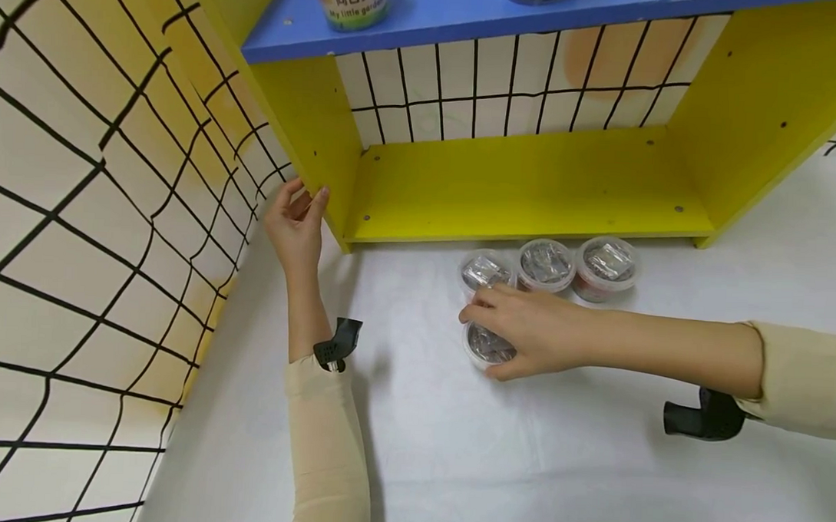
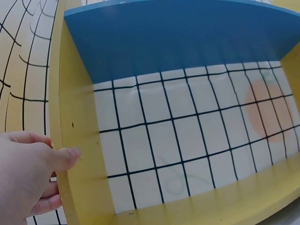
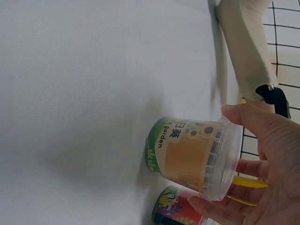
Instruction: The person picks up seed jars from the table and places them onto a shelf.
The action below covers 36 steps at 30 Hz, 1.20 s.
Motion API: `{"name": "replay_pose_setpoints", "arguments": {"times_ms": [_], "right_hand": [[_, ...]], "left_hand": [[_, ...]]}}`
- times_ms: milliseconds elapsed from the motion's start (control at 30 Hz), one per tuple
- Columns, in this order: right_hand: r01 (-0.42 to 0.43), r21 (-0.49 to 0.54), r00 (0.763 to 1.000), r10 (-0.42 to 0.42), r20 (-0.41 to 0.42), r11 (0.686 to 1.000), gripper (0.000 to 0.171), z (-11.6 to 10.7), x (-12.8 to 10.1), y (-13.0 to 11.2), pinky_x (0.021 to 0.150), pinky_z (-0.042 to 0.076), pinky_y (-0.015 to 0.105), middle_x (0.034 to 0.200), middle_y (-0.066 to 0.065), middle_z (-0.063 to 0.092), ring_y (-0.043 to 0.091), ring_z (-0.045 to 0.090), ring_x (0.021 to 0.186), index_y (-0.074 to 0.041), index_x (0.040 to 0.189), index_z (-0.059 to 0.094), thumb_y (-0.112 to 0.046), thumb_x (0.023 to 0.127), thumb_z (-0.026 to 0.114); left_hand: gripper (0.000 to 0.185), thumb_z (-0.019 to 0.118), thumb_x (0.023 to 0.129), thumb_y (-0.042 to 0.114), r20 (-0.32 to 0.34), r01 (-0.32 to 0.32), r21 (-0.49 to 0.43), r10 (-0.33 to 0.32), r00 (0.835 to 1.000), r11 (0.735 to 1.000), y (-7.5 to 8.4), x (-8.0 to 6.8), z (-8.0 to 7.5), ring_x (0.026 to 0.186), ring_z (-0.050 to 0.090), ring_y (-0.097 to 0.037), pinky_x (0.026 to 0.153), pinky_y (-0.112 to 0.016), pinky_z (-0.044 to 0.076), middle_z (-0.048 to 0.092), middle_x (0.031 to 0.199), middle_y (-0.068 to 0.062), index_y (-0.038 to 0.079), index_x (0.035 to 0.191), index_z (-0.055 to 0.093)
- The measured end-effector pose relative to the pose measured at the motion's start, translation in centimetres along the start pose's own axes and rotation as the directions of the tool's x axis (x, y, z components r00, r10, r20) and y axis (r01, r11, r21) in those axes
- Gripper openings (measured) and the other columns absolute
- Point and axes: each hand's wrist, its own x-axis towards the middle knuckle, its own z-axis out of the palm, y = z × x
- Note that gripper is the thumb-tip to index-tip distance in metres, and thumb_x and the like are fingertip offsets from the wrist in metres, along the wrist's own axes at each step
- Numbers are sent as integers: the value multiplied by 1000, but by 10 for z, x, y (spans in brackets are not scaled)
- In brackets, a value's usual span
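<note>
Left hand (image 1: 295, 224) pinches the shelf (image 1: 517, 189)'s side edge, apparently for steadiness; right hand (image 1: 520, 320) grips one cup (image 3: 187, 152)'s lid rim, likely for control, on the table (image 1: 446, 454) near three other cups (image 1: 608, 264).

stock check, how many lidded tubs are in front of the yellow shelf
4: three tubs in a row by the shelf, one tub in the right hand; the arm may hide more.

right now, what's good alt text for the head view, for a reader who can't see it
A right hand grips a clear-lidded tub, nearer the viewer than three similar tubs lined up on a white surface before a yellow shelf unit. The left hand pinches the unit's left side panel.
</note>
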Motion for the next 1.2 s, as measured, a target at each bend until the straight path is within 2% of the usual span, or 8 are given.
{"name": "replay_pose_setpoints", "arguments": {"times_ms": [333, 667, 833, 967, 1200], "right_hand": [[1, 1, 1000, -1, 0, 1000, 57, 0, 1, 0, 79, 53, 42, 115, 5, 53, 22, 51, 106, -11, 120, 53, -40, 75, 72], [23, -37, 998, -25, -50, 999, 54, 2, 2, 0, 75, 53, 37, 107, 5, 54, 21, 53, 97, -11, 114, 55, -36, 70, 75], [29, -11, 998, -29, -60, 1000, 53, 1, 1, 0, 76, 52, 36, 107, 4, 54, 21, 53, 98, -10, 113, 56, -32, 69, 75], [15, 14, 998, -14, -60, 1000, 52, -5, -2, -2, 81, 51, 36, 110, 4, 55, 22, 53, 101, -11, 113, 57, -30, 68, 76], [-26, 25, 1000, 27, -12, 999, 52, -24, -6, -4, 69, 50, 27, 110, -1, 53, 13, 53, 89, -17, 115, 56, -31, 68, 75]], "left_hand": [[21, 73, 78, 10, -9, -23, 9, 23, 1000, 1000, 1, -1, 0, 91, 67, -16, 81, -27, 54, 69, 102, -10, 7, 99, 69], [24, 73, 79, 12, 0, -52, 30, 52, 999, 998, 2, -2, 1, 90, 68, -15, 80, -28, 54, 69, 102, -13, 3, 102, 68], [24, 73, 79, 13, -5, -37, 34, 37, 999, 999, 1, -2, 0, 90, 68, -15, 80, -27, 54, 69, 101, -12, 5, 101, 68], [24, 73, 79, 12, -2, -54, 31, 54, 999, 998, 1, -2, 0, 91, 67, -15, 80, -28, 54, 69, 102, -12, 3, 101, 68], [26, 73, 79, 11, -1, -54, 25, 54, 999, 998, 0, -1, 0, 92, 67, -16, 81, -28, 54, 68, 104, -12, 2, 103, 67]]}}
